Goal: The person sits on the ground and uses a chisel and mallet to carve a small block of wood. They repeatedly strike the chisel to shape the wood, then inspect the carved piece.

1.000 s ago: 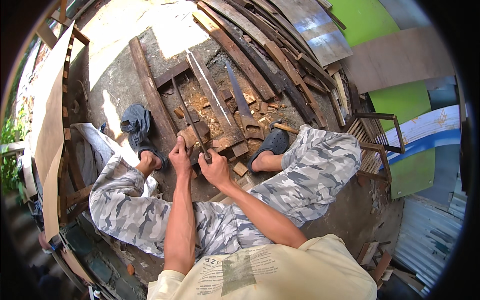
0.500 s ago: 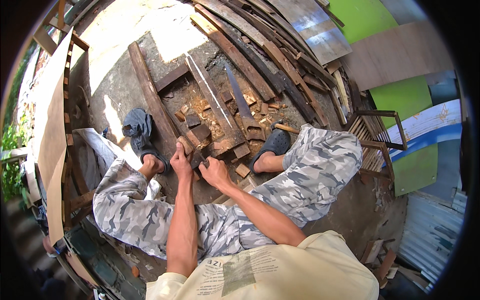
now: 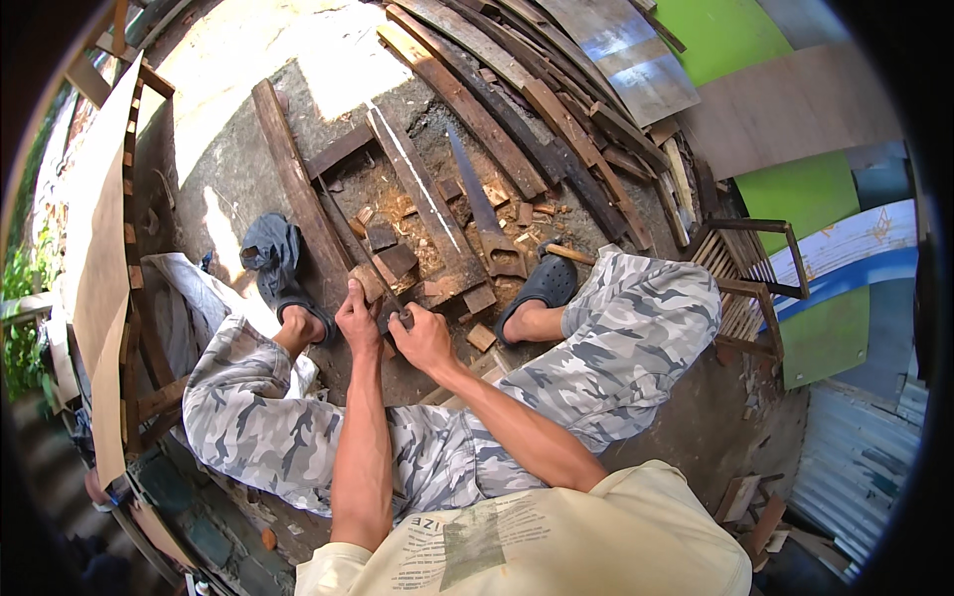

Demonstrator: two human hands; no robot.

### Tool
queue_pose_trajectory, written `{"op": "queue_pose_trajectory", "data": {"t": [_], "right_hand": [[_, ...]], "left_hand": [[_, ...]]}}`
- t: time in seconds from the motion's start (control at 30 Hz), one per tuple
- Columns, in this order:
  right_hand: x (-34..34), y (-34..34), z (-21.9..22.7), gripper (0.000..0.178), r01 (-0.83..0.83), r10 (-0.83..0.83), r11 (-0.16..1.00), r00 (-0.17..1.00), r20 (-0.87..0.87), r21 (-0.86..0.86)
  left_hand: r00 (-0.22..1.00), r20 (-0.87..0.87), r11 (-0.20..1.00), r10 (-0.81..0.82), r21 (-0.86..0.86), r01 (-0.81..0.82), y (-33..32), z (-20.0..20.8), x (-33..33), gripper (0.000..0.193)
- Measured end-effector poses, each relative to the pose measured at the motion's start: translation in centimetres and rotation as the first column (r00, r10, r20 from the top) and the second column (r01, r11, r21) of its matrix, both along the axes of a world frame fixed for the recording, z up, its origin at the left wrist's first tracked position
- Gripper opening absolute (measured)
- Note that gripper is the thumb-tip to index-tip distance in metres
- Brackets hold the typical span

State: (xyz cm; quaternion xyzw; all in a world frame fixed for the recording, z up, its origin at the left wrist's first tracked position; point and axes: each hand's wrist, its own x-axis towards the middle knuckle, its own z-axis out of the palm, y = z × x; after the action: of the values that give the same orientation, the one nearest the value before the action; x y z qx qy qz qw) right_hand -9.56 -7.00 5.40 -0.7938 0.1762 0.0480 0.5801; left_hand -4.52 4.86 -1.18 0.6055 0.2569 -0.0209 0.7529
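Note:
My left hand (image 3: 359, 320) is closed around a small brown wooden block (image 3: 367, 282), its thumb up against the wood. Close beside it, my right hand (image 3: 425, 341) grips the handle of a long-bladed knife (image 3: 350, 236). The blade looks thin and dark and points away to the far left, passing along the block's right side. Whether the edge touches the block I cannot tell. Both hands are low between my legs, over wood offcuts. A handsaw (image 3: 479, 204) lies flat on the ground ahead, beside a plank with a white stripe (image 3: 422, 189).
A long beam (image 3: 298, 184) lies by my left foot, and a short crosspiece (image 3: 341, 151) meets it. Chips and cut blocks (image 3: 395, 263) litter the ground. Stacked planks (image 3: 537, 119) run along the far right. A slatted wooden chair (image 3: 740, 263) stands at the right.
The knife's blade has swung into view, now stretching away past the block. My right hand has turned and shifted slightly left; the left hand with the block has barely moved.

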Motion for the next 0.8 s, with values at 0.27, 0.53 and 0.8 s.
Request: {"op": "queue_pose_trajectory", "data": {"t": [0.27,0.53,0.8], "right_hand": [[-1.4,-0.4,-3.8,0.029,-0.094,0.080,0.988,0.989,-0.121,-0.120],[-0.3,-1.0,1.0,0.034,0.016,-0.017,1.000,0.999,-0.047,-0.017],[0.1,-1.5,1.2,0.037,-0.011,0.010,1.000,0.990,-0.142,-0.010]], "left_hand": [[0.998,0.036,0.997,-0.044,0.071,0.041,-0.9,-0.4,-0.2,0.050],[1.000,0.007,0.999,-0.010,0.032,0.010,-0.8,-0.1,-0.3,0.050],[1.000,0.015,0.999,0.027,0.036,-0.028,-0.9,0.5,-0.1,0.049]]}}
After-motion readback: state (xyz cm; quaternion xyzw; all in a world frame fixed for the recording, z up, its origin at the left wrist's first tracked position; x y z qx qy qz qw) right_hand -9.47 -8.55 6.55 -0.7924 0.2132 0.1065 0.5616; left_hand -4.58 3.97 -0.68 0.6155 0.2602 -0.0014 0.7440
